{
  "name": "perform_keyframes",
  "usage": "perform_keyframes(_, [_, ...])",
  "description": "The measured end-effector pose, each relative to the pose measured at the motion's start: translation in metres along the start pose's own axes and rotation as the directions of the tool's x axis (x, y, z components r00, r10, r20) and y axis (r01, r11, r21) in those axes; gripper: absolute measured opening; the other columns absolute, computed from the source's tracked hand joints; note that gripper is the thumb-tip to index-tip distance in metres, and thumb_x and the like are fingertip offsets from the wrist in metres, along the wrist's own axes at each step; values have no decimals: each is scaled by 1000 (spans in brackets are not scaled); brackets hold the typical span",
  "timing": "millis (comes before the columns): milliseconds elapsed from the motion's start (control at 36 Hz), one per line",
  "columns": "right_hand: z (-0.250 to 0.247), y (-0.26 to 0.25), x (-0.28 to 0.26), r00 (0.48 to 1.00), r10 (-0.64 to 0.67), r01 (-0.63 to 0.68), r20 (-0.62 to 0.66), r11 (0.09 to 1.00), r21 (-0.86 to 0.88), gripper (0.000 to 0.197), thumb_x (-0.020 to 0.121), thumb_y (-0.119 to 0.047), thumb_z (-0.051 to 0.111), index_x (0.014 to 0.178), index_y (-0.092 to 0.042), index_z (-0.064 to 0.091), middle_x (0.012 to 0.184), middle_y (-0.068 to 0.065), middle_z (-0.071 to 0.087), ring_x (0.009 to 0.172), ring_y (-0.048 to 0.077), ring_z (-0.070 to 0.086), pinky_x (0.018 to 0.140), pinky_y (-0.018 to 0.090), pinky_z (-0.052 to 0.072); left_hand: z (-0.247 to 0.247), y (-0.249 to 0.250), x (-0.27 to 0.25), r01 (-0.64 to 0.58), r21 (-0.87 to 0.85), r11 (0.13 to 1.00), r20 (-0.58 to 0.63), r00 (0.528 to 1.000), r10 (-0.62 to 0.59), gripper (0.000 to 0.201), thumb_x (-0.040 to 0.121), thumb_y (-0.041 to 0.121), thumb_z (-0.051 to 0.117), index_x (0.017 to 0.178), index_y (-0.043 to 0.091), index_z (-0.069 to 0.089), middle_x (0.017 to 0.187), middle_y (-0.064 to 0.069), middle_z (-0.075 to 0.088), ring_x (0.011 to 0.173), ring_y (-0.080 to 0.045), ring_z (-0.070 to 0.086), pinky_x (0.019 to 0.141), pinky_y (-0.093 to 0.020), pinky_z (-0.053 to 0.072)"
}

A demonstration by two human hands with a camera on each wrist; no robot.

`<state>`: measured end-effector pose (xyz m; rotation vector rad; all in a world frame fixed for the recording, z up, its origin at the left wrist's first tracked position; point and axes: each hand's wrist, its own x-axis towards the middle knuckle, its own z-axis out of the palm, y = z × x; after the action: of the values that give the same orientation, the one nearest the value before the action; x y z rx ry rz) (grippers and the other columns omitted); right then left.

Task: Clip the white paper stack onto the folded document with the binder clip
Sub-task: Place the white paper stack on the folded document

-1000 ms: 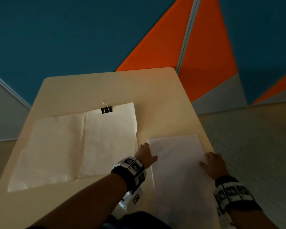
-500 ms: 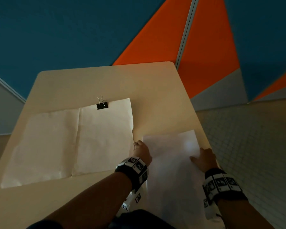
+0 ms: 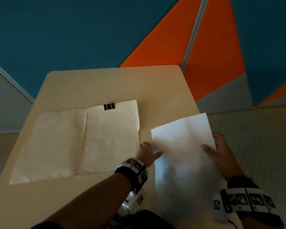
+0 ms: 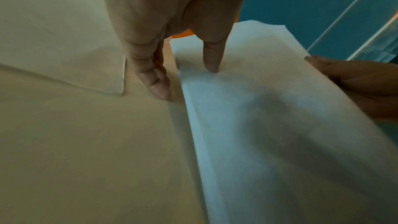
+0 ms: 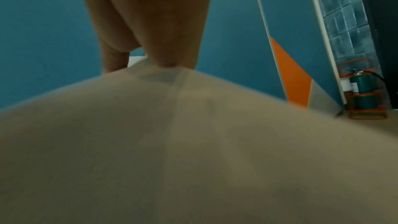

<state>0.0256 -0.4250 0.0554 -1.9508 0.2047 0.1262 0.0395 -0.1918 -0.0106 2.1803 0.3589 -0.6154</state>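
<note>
Step in hand, by my read: lift white paper stack [image 3: 183, 146] off table [image 3: 106, 83], carry it over to folded document [image 3: 76, 142]. Best done w/ both edges gripped evenly so sheets don't fan; square up under binder clip [image 3: 109, 105], which sits on doc's far edge.

Left hand [image 3: 146, 150]: thumb on top of stack's left edge, fingers curled beneath – pinching. Right hand [image 3: 219, 151]: thumb over right edge, fingers under – holding. Stack tilted up, well apart from clip.

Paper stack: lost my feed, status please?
Both hands, left and right, grip the stack, lifted off table. Clip on document. Nothing between.
</note>
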Motion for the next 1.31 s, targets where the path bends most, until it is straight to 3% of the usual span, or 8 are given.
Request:
perform_keyframes(111, [1,-26,2,996,-89,89,1,993,77,38,85,-8,57,113,-25,38,95,-9,61,81,7,63,59,17,56,-11,3,-1,84,-371,925,208,978,-6,73,76,47,65,127,-1,43,117,-14,62,100,-27,62,97,-46,51])
perform_keyframes(194, [8,-43,6,989,-145,144,0,982,127,37,86,-5,54,116,-21,39,99,-9,60,78,-2,65,61,11,54,-26,1,-7,131,-482,867,388,918,77,36,88,36,57,102,4,60,95,-4,68,81,-15,64,78,-26,55])
perform_keyframes(250, [14,-52,8,986,-169,168,-9,972,165,38,87,-4,53,119,-18,39,101,-7,60,77,-6,65,60,10,53,-38,-4,-10,90,-533,841,380,914,143,23,89,32,56,86,10,63,76,4,68,68,-10,63,61,-18,53])
perform_keyframes(389, [37,-69,19,979,-194,203,-63,957,206,39,87,-5,53,121,-11,38,101,-7,58,77,-10,63,61,8,52,-81,-22,-16,8,-767,642,227,939,259,50,72,29,70,110,-3,62,86,-4,74,74,-12,71,65,-23,60])
perform_keyframes(528, [77,-87,27,984,-162,173,-68,963,205,30,85,-12,59,110,-20,43,111,10,59,103,27,58,85,44,49,-119,-41,-18,-66,-814,577,114,956,271,24,83,27,59,97,9,67,71,1,77,65,-12,72,56,-24,59])
perform_keyframes(805, [162,-110,47,981,15,-7,194,999,-40,31,87,-26,55,105,0,53,105,26,62,97,41,60,89,60,48,-198,-93,-14,-199,-749,632,-128,979,157,19,94,16,47,100,9,63,63,4,76,58,-8,70,52,-19,57])
perform_keyframes(1139, [236,-58,90,968,121,-39,218,938,-345,30,86,-27,53,94,2,53,95,30,61,87,40,60,77,46,50,-218,-130,28,-100,-579,809,-169,986,1,22,89,18,58,108,7,58,92,-14,67,78,-25,65,56,-22,58])
perform_keyframes(1305, [249,-46,96,974,144,-53,174,894,-445,20,86,-20,55,81,-1,51,79,21,57,78,31,56,72,41,44,-201,-151,48,-12,-460,888,-195,977,-88,40,85,19,61,118,15,40,118,-28,62,104,-35,62,94,-50,50])
